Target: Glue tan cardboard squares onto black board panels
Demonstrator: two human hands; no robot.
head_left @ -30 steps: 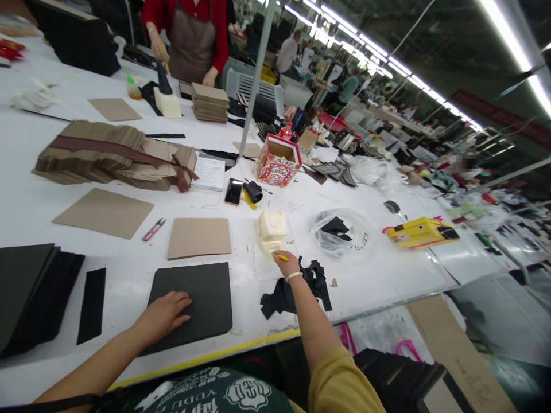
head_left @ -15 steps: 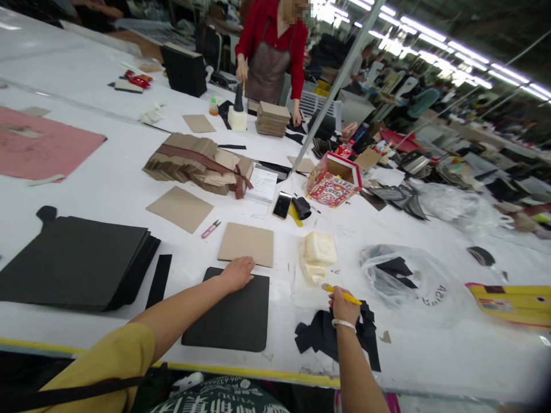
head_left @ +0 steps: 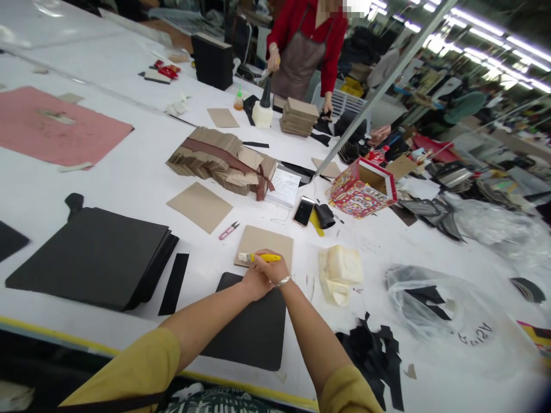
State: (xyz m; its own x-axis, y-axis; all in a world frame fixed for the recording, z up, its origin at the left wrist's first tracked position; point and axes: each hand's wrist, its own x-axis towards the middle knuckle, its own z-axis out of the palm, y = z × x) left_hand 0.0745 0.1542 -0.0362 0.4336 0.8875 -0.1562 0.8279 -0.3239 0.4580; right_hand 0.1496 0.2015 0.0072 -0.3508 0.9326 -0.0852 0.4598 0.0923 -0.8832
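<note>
My right hand (head_left: 272,268) is closed around a yellow-handled brush (head_left: 269,258). The brush's pale bristles lie over the left part of a tan board (head_left: 275,238). My left hand (head_left: 255,283) is at the near edge of that board, above the top of a black panel with rounded corners (head_left: 253,332). My right hand crosses over it and hides its fingers. Right of both hands stands a whitish cut-open plastic container (head_left: 342,267). Black strips (head_left: 372,350) lie in a tangled heap nearer to me.
A stack of black panels (head_left: 94,246) and a black strip (head_left: 173,284) lie at left. Beyond the hands are pink thread snips (head_left: 229,230), a phone (head_left: 303,211), a tied bundle of tan boards (head_left: 215,160) and a patterned box (head_left: 361,189). A co-worker (head_left: 303,51) stands across the table.
My right hand has carried the brush leftward from beside the plastic container to the tan board, crossing over my left hand. The camera view has shifted, so the table things appear farther right.
</note>
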